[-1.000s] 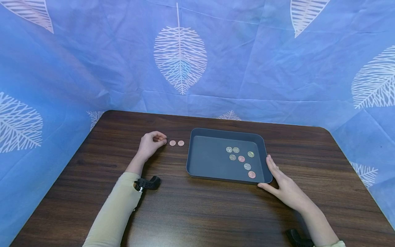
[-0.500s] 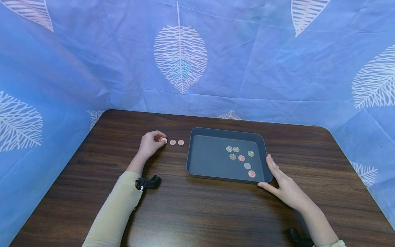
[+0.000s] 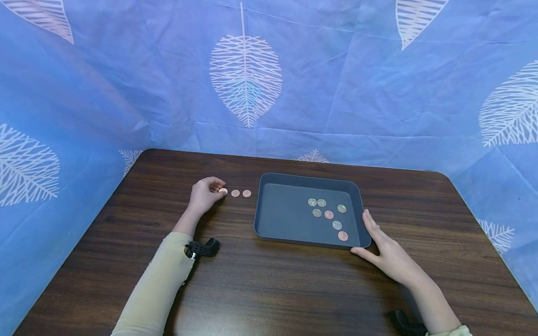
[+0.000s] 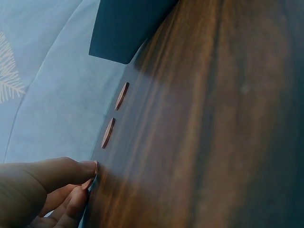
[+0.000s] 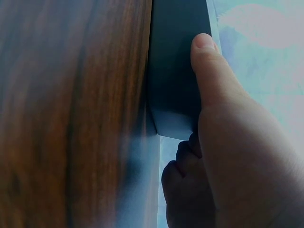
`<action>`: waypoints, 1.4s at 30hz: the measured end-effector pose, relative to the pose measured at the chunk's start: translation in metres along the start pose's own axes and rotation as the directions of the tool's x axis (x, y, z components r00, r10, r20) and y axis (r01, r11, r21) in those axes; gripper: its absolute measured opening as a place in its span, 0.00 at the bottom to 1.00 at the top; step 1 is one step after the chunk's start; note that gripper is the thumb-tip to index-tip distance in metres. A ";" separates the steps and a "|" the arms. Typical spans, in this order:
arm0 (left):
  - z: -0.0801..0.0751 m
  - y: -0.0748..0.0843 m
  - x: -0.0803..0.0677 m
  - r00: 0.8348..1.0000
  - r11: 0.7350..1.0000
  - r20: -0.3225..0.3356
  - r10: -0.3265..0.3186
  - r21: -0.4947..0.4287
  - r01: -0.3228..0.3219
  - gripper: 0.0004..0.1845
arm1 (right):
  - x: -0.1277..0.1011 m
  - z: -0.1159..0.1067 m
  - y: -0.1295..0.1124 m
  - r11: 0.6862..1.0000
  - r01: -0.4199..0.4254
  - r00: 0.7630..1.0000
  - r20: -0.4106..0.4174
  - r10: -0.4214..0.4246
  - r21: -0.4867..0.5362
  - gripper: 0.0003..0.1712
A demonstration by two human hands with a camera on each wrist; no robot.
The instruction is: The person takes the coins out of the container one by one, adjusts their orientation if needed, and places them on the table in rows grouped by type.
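While a coppery coin (image 3: 223,191) is pinched between the thumb and fingers of the left hand (image 3: 203,195), the near right corner of a dark grey tray (image 3: 283,212) is flanked by the right hand (image 3: 391,259): thumb laid on the front wall, fingers stretched along the end wall, the hand spread wide. Whether the pinched coin is touching the brown wooden table (image 3: 269,289) cannot be told. Just beyond those fingertips, two coppery coins (image 3: 235,193) are lined up flat with a small gap between them, and straight past them, the path is barred by the tray's raised left wall. Inside, seven coins (image 3: 329,214) are scattered over the right half, two reddish, the others silvery or yellowish. Back along the arms, black wrist mounts (image 3: 201,248) are worn, with pale sleeves (image 3: 155,289) seen behind them. Around the far edge and both sides, everything is enclosed by a blue cloth (image 3: 328,107), printed with white leaves (image 3: 245,79).
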State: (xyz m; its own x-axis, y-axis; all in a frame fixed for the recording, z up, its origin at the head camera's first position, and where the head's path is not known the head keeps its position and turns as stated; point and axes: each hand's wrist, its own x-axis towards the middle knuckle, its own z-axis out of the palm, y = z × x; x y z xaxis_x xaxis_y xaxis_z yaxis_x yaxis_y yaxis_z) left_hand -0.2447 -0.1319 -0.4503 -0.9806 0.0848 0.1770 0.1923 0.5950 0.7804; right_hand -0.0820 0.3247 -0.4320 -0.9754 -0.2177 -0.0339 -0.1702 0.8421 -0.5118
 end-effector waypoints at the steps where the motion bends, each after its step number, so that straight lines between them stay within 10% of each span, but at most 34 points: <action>1: 0.000 0.000 0.000 1.000 1.000 0.000 0.000 -0.002 0.000 0.11 | 0.000 0.000 0.000 1.000 0.002 1.000 0.000 -0.002 0.000 0.56; 28: 0.003 0.007 0.002 1.000 0.999 -0.002 0.025 -0.039 -0.025 0.10 | -0.001 -0.001 -0.001 1.000 -0.009 1.000 0.000 0.009 0.015 0.56; 42: 0.025 0.060 0.009 0.996 0.977 0.021 0.090 -0.197 -0.084 0.10 | -0.001 -0.002 -0.002 1.000 0.002 1.000 0.002 -0.002 0.008 0.56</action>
State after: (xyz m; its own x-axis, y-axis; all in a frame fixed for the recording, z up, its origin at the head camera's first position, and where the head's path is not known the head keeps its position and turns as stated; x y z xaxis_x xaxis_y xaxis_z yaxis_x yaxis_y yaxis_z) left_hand -0.2434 -0.0754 -0.4170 -0.9600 0.1542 0.2337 0.2776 0.4164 0.8657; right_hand -0.0812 0.3244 -0.4297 -0.9748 -0.2203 -0.0351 -0.1707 0.8378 -0.5185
